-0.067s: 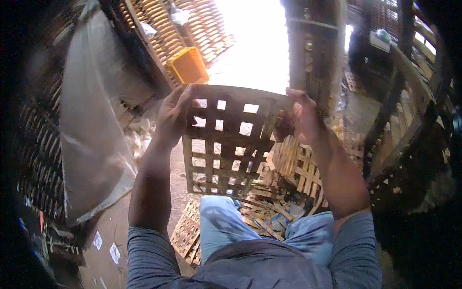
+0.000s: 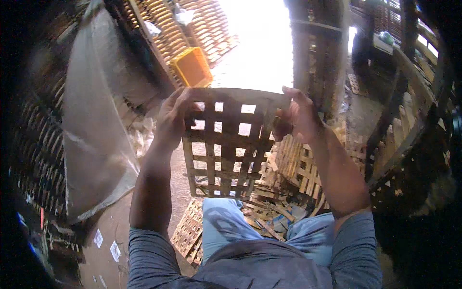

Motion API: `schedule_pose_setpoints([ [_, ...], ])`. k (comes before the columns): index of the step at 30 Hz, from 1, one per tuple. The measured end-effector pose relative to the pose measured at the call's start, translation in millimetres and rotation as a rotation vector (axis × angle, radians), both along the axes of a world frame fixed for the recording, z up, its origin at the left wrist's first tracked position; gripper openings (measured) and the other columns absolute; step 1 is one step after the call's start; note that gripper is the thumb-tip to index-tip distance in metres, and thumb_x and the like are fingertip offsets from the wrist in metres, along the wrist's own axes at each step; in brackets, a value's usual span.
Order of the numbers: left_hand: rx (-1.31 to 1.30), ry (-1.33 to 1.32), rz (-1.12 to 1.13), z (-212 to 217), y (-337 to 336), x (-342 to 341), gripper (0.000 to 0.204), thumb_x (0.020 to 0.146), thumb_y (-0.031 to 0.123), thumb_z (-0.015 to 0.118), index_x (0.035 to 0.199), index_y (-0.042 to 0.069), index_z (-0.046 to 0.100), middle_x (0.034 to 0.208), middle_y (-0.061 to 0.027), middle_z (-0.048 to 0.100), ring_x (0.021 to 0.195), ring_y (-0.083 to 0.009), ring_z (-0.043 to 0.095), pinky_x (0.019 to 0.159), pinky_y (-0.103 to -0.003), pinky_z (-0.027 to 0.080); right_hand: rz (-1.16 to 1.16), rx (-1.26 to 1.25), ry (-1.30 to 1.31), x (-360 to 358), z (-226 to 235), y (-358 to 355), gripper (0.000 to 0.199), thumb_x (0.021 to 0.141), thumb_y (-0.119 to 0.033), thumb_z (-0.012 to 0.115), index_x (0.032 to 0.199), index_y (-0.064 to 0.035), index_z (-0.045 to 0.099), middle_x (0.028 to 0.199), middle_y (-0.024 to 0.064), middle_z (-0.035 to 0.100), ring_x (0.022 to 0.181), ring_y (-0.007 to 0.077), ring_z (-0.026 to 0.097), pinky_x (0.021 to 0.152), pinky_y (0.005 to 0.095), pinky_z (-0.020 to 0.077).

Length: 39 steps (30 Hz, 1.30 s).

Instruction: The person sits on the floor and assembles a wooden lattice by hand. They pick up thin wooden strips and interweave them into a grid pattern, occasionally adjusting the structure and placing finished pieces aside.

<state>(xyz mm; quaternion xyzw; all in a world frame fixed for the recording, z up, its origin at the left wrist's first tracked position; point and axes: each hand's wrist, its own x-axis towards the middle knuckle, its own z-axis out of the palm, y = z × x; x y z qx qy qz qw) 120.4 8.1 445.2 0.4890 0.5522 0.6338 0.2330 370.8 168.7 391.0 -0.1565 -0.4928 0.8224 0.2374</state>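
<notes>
I see left hand [image 2: 174, 118] and right hand [image 2: 298, 118] clamped on the lattice's [image 2: 226, 144] top corners, held upright between them above my knees; I'd keep grip even so slats don't twist.

A yellow plastic crate [image 2: 192, 66] is seen on the floor [image 2: 120, 226] near stacked woven lattice panels [image 2: 192, 29]. A clear plastic sheet [image 2: 96, 125] is hung at left. Loose lattice panels [image 2: 190, 233] are piled below.
</notes>
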Motion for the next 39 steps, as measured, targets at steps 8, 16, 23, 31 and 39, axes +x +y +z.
schedule_pose_setpoints([
  [8, -0.014, -0.291, 0.408, -38.7, -70.9, -59.6, 0.034, 0.089, 0.047, 0.064, 0.089, 0.013, 0.066, 0.069, -0.0008, 0.062, 0.056, -0.0094, 0.057, 0.045, -0.023, 0.039, 0.178, 0.088, -0.096, -98.6, -12.9, -29.9, 0.055, 0.087, -0.056, 0.051, 0.111, -0.0085, 0.064, 0.086, 0.008, 0.066, 0.061, 0.0193, 0.06, 0.054, 0.0336, 0.0504],
  [16, 0.065, -0.298, 0.465, -46.7, -91.0, -69.3, 0.035, 0.088, 0.048, 0.064, 0.086, 0.013, 0.061, 0.064, -0.0027, 0.059, 0.049, -0.0101, 0.051, 0.044, -0.026, 0.038, 0.253, 0.279, -0.176, -112.9, -4.9, -44.2, 0.06, 0.089, -0.06, 0.046, 0.107, -0.0053, 0.064, 0.081, 0.0089, 0.064, 0.064, 0.0191, 0.059, 0.055, 0.0328, 0.0458],
  [23, 0.11, -0.306, 0.385, -37.3, -86.1, -60.6, 0.036, 0.092, 0.046, 0.061, 0.093, 0.01, 0.064, 0.073, -0.0038, 0.062, 0.054, -0.0105, 0.054, 0.046, -0.023, 0.04, 0.196, 0.198, 0.271, -122.8, -9.3, -53.1, 0.042, 0.09, -0.039, 0.048, 0.104, -0.0013, 0.062, 0.092, 0.0107, 0.064, 0.087, 0.0192, 0.058, 0.077, 0.0347, 0.0459],
  [31, 0.021, -0.29, 0.417, -39.4, -86.9, -66.1, 0.035, 0.094, 0.045, 0.06, 0.093, 0.01, 0.063, 0.072, -0.0036, 0.061, 0.053, -0.0092, 0.052, 0.044, -0.023, 0.037, -0.081, 0.172, 0.372, -132.7, -11.8, -76.3, 0.029, 0.092, -0.032, 0.052, 0.095, -0.0044, 0.059, 0.086, 0.0069, 0.06, 0.078, 0.0182, 0.056, 0.076, 0.0315, 0.045],
  [39, 0.125, -0.289, 0.362, -49.4, -88.1, -77.3, 0.034, 0.091, 0.046, 0.064, 0.088, 0.012, 0.06, 0.07, -0.0042, 0.06, 0.056, -0.0118, 0.056, 0.049, -0.026, 0.044, 0.012, 0.079, 0.487, -138.2, -19.0, -69.5, 0.023, 0.091, -0.027, 0.053, 0.094, -0.0046, 0.057, 0.087, 0.007, 0.058, 0.079, 0.0182, 0.057, 0.076, 0.0321, 0.0462],
])
